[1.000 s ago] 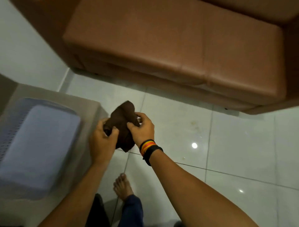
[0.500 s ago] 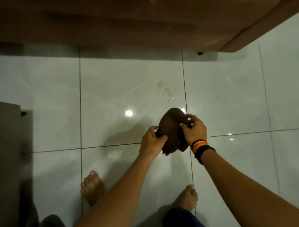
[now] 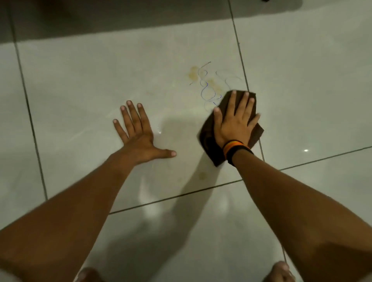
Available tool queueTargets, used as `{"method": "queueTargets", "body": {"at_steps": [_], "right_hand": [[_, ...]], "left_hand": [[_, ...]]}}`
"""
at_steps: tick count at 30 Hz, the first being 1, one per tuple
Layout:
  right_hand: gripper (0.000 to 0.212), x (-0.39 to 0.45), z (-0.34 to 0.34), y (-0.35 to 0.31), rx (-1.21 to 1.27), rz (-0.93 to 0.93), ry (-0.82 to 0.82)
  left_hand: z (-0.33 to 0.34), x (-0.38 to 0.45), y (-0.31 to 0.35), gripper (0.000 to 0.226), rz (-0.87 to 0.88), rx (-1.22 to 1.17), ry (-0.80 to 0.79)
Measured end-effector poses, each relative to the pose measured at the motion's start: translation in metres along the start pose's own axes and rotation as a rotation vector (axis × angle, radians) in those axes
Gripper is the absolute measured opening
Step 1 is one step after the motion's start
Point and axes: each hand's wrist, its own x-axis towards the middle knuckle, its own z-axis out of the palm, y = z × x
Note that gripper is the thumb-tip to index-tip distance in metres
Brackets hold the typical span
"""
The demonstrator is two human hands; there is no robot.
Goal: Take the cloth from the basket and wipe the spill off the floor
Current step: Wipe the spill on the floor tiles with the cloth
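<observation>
The dark brown cloth lies flat on the pale tiled floor. My right hand, with banded wristbands, presses down on it, fingers spread. The cloth's far edge touches the near end of the spill, yellowish patches with thin wet squiggles on the tile just beyond my fingertips. A smaller yellowish spot sits nearer me, left of my right forearm. My left hand is planted palm down on bare tile to the left, fingers apart, holding nothing. The basket is out of view.
A dark shadow band runs across the top of the floor, with a small dark furniture foot at the top edge. My bare feet show at the bottom edge. Grout lines cross the tiles.
I have dropped low to the floor. The cloth went from being held up in both hands to lying on the tile under my right palm; my left hand let go and rests on the floor.
</observation>
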Motion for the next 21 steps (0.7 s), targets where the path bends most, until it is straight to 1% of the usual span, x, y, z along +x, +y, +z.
{"method": "queueTargets", "body": {"at_steps": [1,2,3,4,5,6,7,8,9,11,13,14,15,16,17,19,21], "right_hand": [[0.073,0.011,0.004,-0.02,0.003,0.005,0.041],[0.072,0.014,0.006,-0.038,0.005,-0.032,0.059],[0.071,0.01,0.01,-0.05,-0.001,-0.126,0.059],[0.07,-0.002,0.014,-0.054,-0.028,-0.275,0.037],[0.069,-0.02,0.016,-0.049,-0.057,-0.424,-0.009],[0.068,-0.039,0.013,-0.033,-0.073,-0.528,-0.062],[0.067,-0.055,0.009,-0.009,-0.093,-0.574,-0.107],[0.067,-0.066,0.003,0.017,-0.118,-0.566,-0.141],[0.067,-0.067,-0.006,0.04,-0.134,-0.5,-0.161],[0.067,-0.035,-0.018,0.066,-0.132,-0.267,-0.151],[0.067,0.02,-0.025,0.05,-0.09,-0.048,-0.078],[0.067,0.049,-0.027,0.029,-0.049,0.015,-0.037],[0.068,0.076,-0.027,0.003,-0.017,0.034,-0.005],[0.068,0.097,-0.025,-0.025,-0.008,0.009,0.013],[0.068,0.108,-0.021,-0.052,-0.017,-0.05,0.025],[0.067,0.098,-0.013,-0.09,-0.06,-0.262,0.029],[0.065,0.058,-0.008,-0.088,-0.127,-0.532,-0.045]], "left_hand": [[0.0,0.003,-0.001,0.178,0.005,0.009,-0.013],[-0.003,0.004,-0.002,0.181,0.008,0.009,-0.045],[-0.007,0.004,-0.003,0.183,0.008,0.008,-0.083],[-0.012,0.003,-0.005,0.185,0.008,0.011,-0.121],[-0.017,0.003,-0.004,0.187,0.007,0.016,-0.159],[-0.021,0.002,-0.001,0.188,-0.003,0.017,-0.199],[-0.026,0.001,0.004,0.188,-0.02,0.017,-0.228],[-0.029,-0.001,0.007,0.187,-0.045,0.021,-0.244],[-0.031,-0.002,0.009,0.187,-0.07,0.033,-0.252],[-0.03,-0.002,0.01,0.186,-0.091,0.044,-0.263],[-0.029,0.0,0.008,0.186,-0.086,0.017,-0.262],[-0.029,0.001,0.006,0.187,-0.075,0.015,-0.26],[-0.028,0.001,0.003,0.187,-0.066,0.019,-0.261],[-0.027,0.001,0.002,0.186,-0.063,0.023,-0.262],[-0.026,0.002,0.001,0.186,-0.065,0.026,-0.261],[-0.026,0.002,0.003,0.185,-0.07,0.033,-0.252],[-0.03,-0.001,0.006,0.184,-0.075,0.027,-0.262]]}}
